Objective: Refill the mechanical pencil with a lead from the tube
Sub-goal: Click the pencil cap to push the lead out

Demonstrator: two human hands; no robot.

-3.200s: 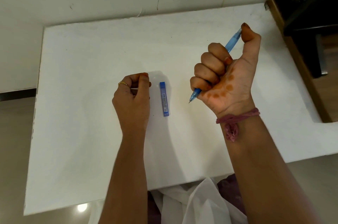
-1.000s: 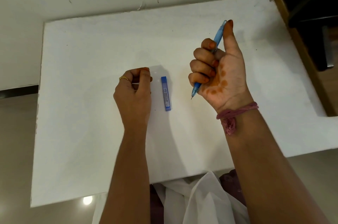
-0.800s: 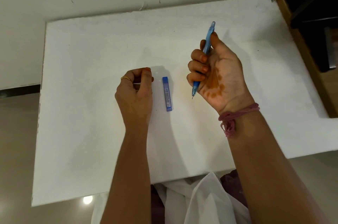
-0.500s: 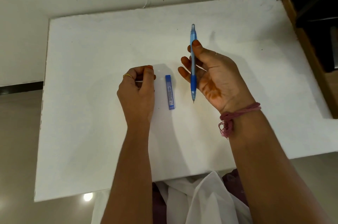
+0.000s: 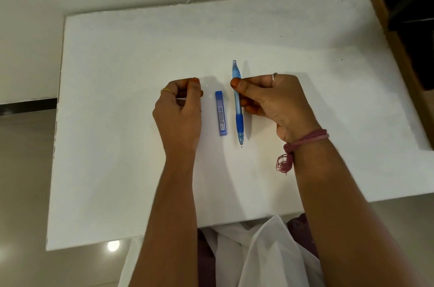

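The blue mechanical pencil [image 5: 237,103] lies lengthwise at the middle of the white table [image 5: 117,56], tip pointing toward me. My right hand [image 5: 272,101] is palm down beside it, thumb and fingers still pinching its barrel. The dark blue lead tube [image 5: 221,113] lies flat just left of the pencil, parallel to it. My left hand [image 5: 179,113] rests left of the tube with fingers curled shut; something small and pale shows between its fingers, and I cannot tell what it is.
A brown wooden piece of furniture [image 5: 399,52] with dark objects stands at the table's right edge. The wall runs along the far edge. White cloth [image 5: 246,254] lies on my lap at the near edge.
My right hand turned palm down and lowered the pencil from upright in the air to flat on the table beside the tube. The left hand stayed put.
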